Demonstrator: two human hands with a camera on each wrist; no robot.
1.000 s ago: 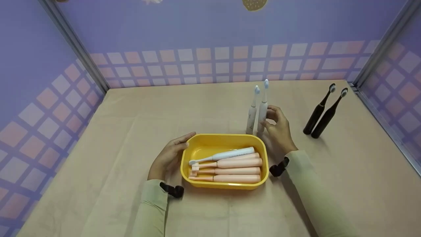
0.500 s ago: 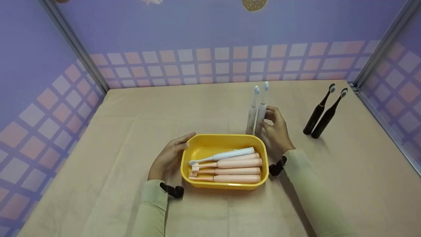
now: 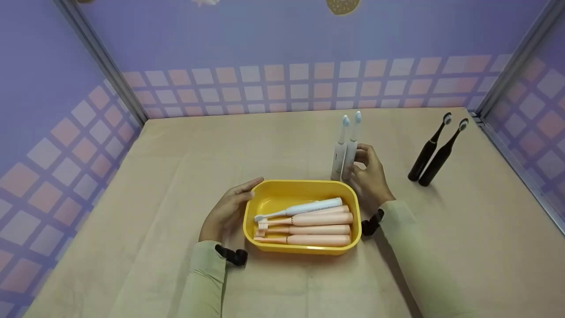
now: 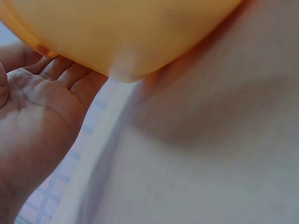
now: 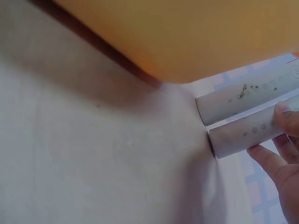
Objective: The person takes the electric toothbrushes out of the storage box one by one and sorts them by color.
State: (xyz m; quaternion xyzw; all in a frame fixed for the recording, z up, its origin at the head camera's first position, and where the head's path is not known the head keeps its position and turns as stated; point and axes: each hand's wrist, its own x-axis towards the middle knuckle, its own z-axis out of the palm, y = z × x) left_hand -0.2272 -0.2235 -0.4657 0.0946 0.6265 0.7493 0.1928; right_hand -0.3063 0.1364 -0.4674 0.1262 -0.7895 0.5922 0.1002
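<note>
Broad tabletop (image 3: 212, 150) around yellow bin (image 3: 302, 250), right hand (image 3: 372, 174) pinching toothbrush (image 3: 350, 154) beyond rim (image 3: 300, 181)

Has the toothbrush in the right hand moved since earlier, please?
Yes, the held white electric toothbrush moved down and slightly left, toward the unmoved white electric toothbrush.

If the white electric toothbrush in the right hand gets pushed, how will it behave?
Unsupported, the held white electric toothbrush would probably tip, being tall and narrow. Its rounded handle may roll once down. Its straight form suggests stiffness.

Purple walls (image 3: 273, 35) with pale squares (image 3: 299, 71) border a beige tabletop (image 3: 220, 145).
</note>
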